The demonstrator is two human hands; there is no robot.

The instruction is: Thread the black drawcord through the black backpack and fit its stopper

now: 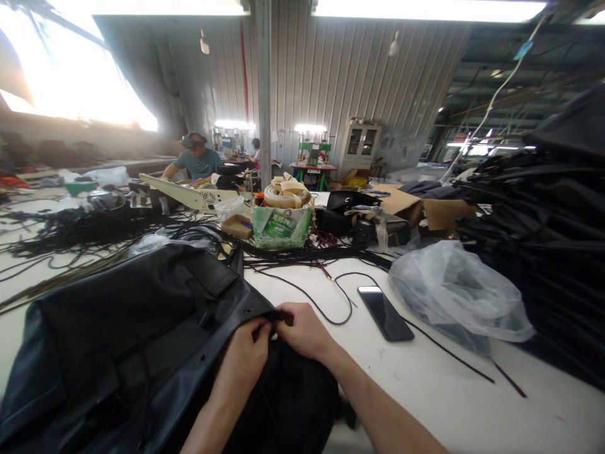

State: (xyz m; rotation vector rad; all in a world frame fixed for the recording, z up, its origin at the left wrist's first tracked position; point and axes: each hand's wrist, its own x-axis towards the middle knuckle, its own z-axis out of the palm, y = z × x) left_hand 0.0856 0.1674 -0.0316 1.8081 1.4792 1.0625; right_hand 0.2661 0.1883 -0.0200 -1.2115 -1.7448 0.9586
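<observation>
A large black bag [142, 315] with eyelets along its edge lies across the near left of the table. My left hand [248, 347] is closed at the bag's edge, thumb and fingers pinched together. Right beside it, my right hand [302, 328] grips the same edge from the other side, its fingers curled over the material. Whether a cord end is between the fingertips, I cannot make out. Beyond my right hand, a thin black cord [321, 315] loops over the white table [359, 378].
A black phone [385, 313] and a crumpled clear plastic bag [458, 290] lie to the right. A tall dark stack of bags [548, 252] stands at far right. Behind are a green box [282, 226] with rolled webbing and bundled black cords [70, 227]. A person [197, 157] sits farther back.
</observation>
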